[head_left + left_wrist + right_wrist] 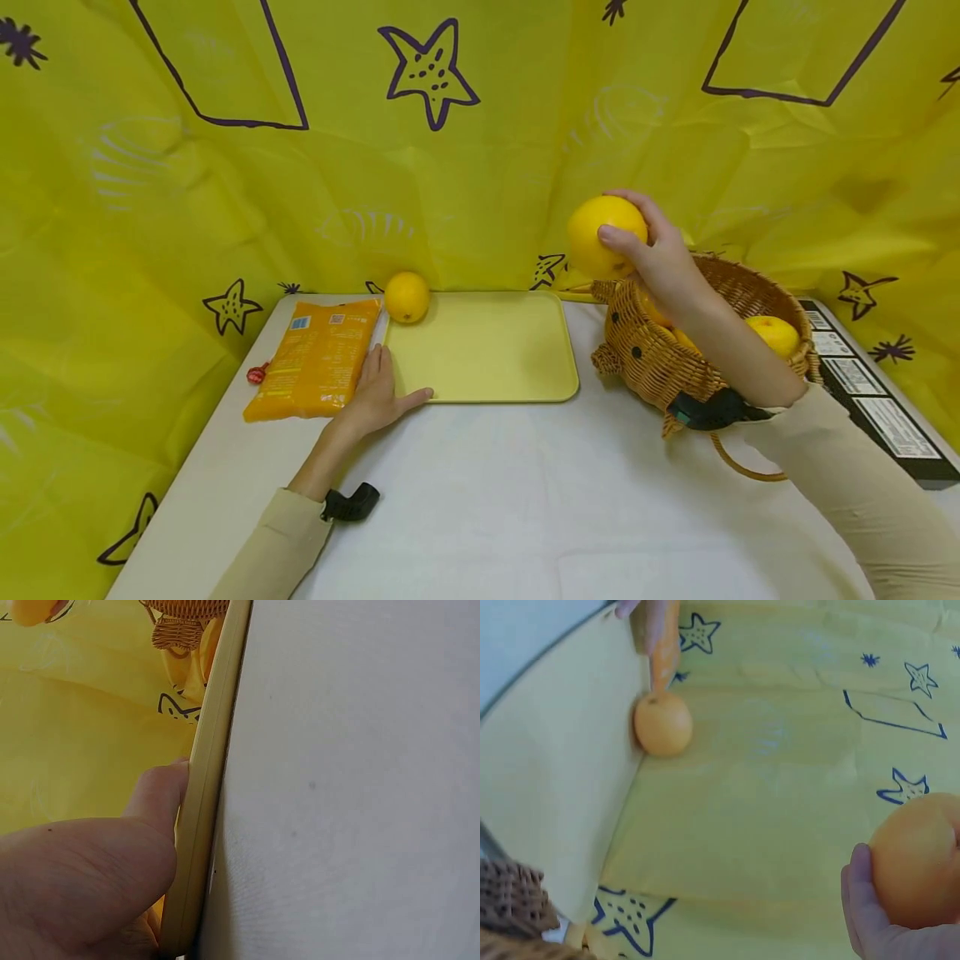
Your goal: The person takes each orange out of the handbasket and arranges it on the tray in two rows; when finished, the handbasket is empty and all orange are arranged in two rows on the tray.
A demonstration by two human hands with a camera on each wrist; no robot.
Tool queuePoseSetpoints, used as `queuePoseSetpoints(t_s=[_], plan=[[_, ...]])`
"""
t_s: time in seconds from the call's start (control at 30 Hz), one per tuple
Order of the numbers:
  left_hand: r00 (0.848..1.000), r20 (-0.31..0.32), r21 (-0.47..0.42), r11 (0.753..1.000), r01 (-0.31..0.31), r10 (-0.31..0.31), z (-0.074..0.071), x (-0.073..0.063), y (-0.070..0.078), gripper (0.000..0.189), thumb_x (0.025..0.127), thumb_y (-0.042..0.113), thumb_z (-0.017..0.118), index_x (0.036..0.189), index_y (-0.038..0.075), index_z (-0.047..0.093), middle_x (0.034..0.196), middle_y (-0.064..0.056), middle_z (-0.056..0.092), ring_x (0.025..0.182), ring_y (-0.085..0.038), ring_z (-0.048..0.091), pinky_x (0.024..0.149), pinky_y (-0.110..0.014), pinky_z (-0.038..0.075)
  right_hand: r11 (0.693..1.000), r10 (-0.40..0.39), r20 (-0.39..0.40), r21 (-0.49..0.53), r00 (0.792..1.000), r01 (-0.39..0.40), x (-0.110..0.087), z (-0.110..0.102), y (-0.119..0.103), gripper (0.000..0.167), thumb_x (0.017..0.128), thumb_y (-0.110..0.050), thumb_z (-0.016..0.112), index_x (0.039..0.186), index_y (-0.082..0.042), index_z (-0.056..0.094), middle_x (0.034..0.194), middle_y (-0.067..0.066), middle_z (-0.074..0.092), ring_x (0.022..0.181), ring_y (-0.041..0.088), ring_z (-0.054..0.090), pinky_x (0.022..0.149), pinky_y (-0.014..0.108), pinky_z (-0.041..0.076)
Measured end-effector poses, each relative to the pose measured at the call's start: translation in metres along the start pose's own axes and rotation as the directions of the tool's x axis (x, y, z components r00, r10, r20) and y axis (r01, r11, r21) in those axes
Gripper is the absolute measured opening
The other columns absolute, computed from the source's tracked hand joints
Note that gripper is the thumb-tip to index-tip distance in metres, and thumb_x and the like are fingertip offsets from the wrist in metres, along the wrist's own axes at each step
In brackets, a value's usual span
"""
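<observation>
My right hand [663,262] grips an orange [604,237] in the air, above the left side of a wicker basket [652,367] with an animal face. The right wrist view shows that orange [919,862] against the curled fingers. More yellow-orange fruit [774,335] lies inside the basket, partly hidden by my forearm. A pale yellow tray [487,350] lies flat on the table, with one orange [407,297] at its back left corner. My left hand [377,392] rests at the tray's front left corner, fingers extended along its side; the thumb touches the front rim [206,780].
An orange plastic packet [318,358] lies left of the tray, close to my left fingers. Beside it is a small red wrapped candy [257,374]. A black box with white labels [877,392] stands right of the basket. Yellow patterned cloth [487,167] hangs behind the table.
</observation>
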State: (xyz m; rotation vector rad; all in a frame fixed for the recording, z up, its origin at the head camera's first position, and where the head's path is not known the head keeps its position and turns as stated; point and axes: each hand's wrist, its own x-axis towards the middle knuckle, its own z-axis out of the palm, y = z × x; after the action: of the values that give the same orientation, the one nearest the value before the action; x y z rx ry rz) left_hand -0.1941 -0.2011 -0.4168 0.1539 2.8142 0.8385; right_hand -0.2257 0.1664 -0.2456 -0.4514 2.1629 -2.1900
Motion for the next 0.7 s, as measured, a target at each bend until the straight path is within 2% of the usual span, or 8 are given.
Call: queuePoseSetpoints(t_s=[0.13, 0.27, 0.5, 0.7], plan=[[1.000, -0.002, -0.004, 1.000, -0.003, 0.003, 0.001, 0.000, 0.000, 0.115, 0.087, 0.049, 0.067, 0.150, -0.012, -0.008, 0.158, -0.030, -0.012, 0.149, -0.043, -0.004, 0.122, -0.055, 0.005, 0.996, 0.031, 0.020, -0.086, 0.999, -0.029, 0.001, 0.014, 0.006, 0.053, 0.095, -0.024, 0.059, 0.143, -0.030, 0.039, 0.134, 0.002, 0.041, 0.107, 0.018, 0.053, 0.077, 0.021, 0.054], [1.000, -0.004, -0.002, 1.000, -0.003, 0.003, 0.001, 0.001, 0.001, 0.116, 0.086, 0.050, 0.067, 0.150, -0.012, -0.008, 0.159, -0.030, -0.011, 0.149, -0.043, -0.003, 0.122, -0.055, 0.005, 0.984, 0.023, 0.030, -0.180, 0.999, -0.018, 0.004, 0.025, 0.014, 0.057, 0.095, -0.025, 0.060, 0.146, -0.034, 0.037, 0.141, 0.006, 0.039, 0.108, 0.019, 0.054, 0.078, 0.022, 0.055], [1.000, -0.002, 0.000, 1.000, -0.001, 0.001, 0.000, 0.000, 0.002, 0.115, 0.086, 0.049, 0.068, 0.150, -0.012, -0.007, 0.159, -0.031, -0.011, 0.149, -0.043, -0.003, 0.122, -0.054, 0.005, 0.976, 0.016, 0.066, -0.220, 0.998, -0.001, 0.009, 0.039, 0.026, 0.058, 0.095, -0.028, 0.061, 0.146, -0.039, 0.036, 0.144, 0.007, 0.038, 0.113, 0.022, 0.053, 0.083, 0.024, 0.052], [1.000, -0.012, -0.002, 1.000, -0.006, 0.006, 0.000, 0.000, 0.000, 0.115, 0.086, 0.047, 0.069, 0.149, -0.013, -0.007, 0.158, -0.031, -0.009, 0.148, -0.043, 0.001, 0.122, -0.054, 0.006, 0.975, 0.006, 0.095, -0.221, 0.995, 0.015, 0.012, 0.047, 0.029, 0.059, 0.094, -0.028, 0.060, 0.147, -0.030, 0.035, 0.143, 0.010, 0.039, 0.112, 0.024, 0.053, 0.083, 0.026, 0.053]])
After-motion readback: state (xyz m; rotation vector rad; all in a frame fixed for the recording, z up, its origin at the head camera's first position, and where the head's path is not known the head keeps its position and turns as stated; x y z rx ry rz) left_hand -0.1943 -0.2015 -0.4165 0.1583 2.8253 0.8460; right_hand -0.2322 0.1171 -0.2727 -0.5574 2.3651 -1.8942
